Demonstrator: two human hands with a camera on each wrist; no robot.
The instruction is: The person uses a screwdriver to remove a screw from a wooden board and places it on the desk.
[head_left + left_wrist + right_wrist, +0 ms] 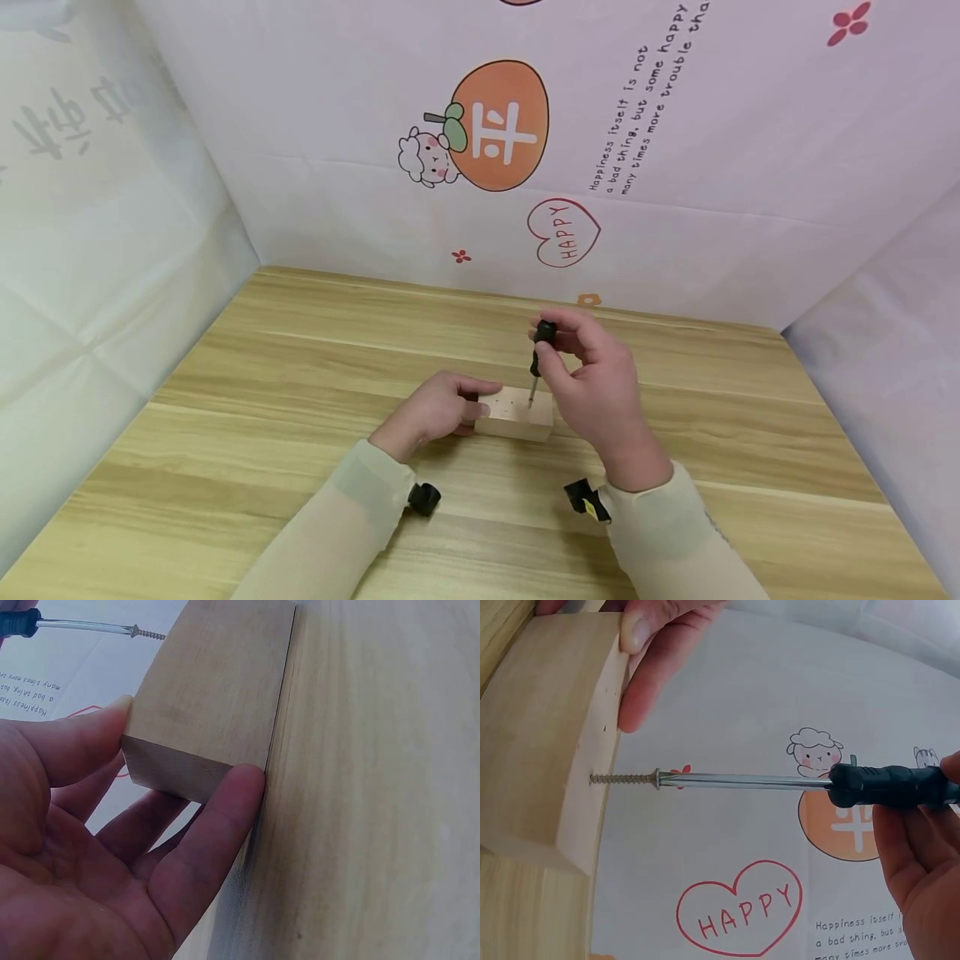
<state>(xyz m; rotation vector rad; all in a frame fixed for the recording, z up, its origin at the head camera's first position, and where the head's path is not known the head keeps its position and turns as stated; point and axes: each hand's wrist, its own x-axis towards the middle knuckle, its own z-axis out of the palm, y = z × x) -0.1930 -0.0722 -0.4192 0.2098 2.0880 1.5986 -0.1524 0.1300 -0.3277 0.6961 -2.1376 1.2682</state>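
Note:
A pale wooden block (513,429) lies on the table, with several small dark holes in its top. My left hand (437,410) grips the block's left end, thumb on the top edge and fingers along the far side and end. In my right hand (600,383) is a screwdriver with a dark handle (889,786), held upright over the block's right part. Its metal shaft (742,781) meets the head of a screw (624,779). The screw stands nearly straight out of the top face, its tip at a hole and most of its thread showing.
The wood-grain table (300,358) runs back to a white printed cloth (337,167) hanging behind it, with more cloth at both sides. Black camera mounts (425,499) sit at both wrists, close above the table.

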